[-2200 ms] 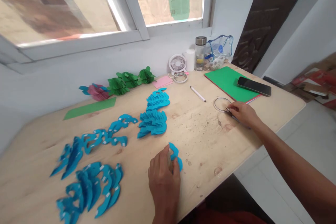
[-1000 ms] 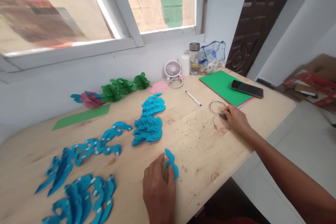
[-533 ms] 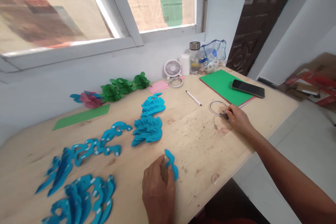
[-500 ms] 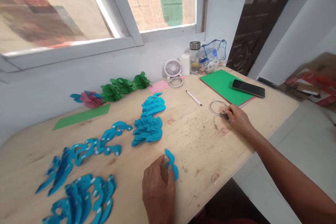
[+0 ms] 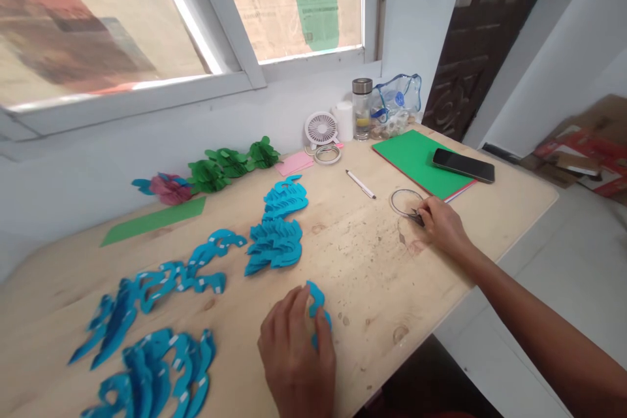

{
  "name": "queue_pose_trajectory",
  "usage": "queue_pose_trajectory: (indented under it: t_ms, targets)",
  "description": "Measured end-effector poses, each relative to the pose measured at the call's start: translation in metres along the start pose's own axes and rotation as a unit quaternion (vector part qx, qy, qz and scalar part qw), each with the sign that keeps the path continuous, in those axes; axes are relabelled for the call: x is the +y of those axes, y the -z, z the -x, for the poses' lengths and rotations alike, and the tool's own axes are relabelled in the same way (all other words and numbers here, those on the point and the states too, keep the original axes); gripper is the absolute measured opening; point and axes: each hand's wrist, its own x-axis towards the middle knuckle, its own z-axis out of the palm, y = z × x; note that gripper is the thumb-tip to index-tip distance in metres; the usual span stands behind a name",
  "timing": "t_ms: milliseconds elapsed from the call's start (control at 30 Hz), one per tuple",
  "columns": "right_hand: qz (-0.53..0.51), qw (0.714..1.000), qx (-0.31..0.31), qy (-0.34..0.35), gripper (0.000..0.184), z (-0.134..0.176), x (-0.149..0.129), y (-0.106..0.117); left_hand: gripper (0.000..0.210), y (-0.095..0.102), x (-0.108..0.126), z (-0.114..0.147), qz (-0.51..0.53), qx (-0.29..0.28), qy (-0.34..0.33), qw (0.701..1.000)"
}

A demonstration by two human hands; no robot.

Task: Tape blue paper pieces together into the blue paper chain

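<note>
My left hand (image 5: 296, 346) is over a wavy blue paper cutout (image 5: 316, 294) near the table's front edge, with fingers and thumb curled round it; part of the cutout is hidden under the hand. Over on the right, my right hand (image 5: 442, 225) pinches a small dark pointed tool (image 5: 417, 216), mostly covered by the fingers. Its tip lies at the rim of a thin tape roll (image 5: 393, 202) resting flat. Left of my left hand are blue cutouts with small white tape pieces (image 5: 147, 366). Behind it stand fanned stacks of blue cutouts (image 5: 274, 241).
A white pen (image 5: 361, 184), green sheets (image 5: 406, 157) and a black phone (image 5: 463, 165) lie beyond my right hand. Along the wall stand a small fan (image 5: 321, 129), a glass bottle (image 5: 362, 111), another tape roll (image 5: 327, 155) and green paper shapes (image 5: 228, 161). A green strip (image 5: 154, 221) lies at left.
My left hand has shifted slightly and now covers more of the blue cutout, its thumb lying over it. My right hand stays by the tape roll with the dark tool, nearly unmoved.
</note>
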Motion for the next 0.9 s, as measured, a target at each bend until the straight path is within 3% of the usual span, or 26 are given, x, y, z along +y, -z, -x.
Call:
queue_pose_trajectory:
  t_ms: [67,133,267,333,400,500,900]
  targets:
    - [0.001,1.0,-0.001,-0.003,0.01,0.0,0.001,-0.001,0.033,-0.003,0.023,-0.015,0.014,-0.053,-0.063,0.996]
    - [0.002,1.0,0.0,-0.009,0.01,-0.001,0.003,-0.003,0.034,-0.016,0.052,-0.031,0.051,-0.14,-0.128,0.981]
    - [0.003,1.0,0.008,-0.021,0.012,-0.003,0.006,-0.004,0.044,-0.063,0.105,-0.052,0.084,-0.244,-0.219,0.941]
    - [0.001,1.0,0.01,-0.022,0.013,-0.004,0.008,-0.005,0.043,-0.088,0.119,-0.056,0.085,-0.255,-0.235,0.934]
    - [-0.004,1.0,0.009,-0.02,0.013,-0.005,0.01,-0.006,0.041,-0.105,0.124,-0.057,0.075,-0.257,-0.241,0.933]
    - [-0.013,1.0,0.006,-0.019,0.013,-0.005,0.012,-0.007,0.038,-0.115,0.122,-0.056,0.068,-0.247,-0.256,0.932]
    - [-0.063,0.998,-0.015,-0.024,0.012,-0.005,0.015,-0.003,0.038,-0.116,0.12,-0.053,0.073,-0.24,-0.256,0.934]
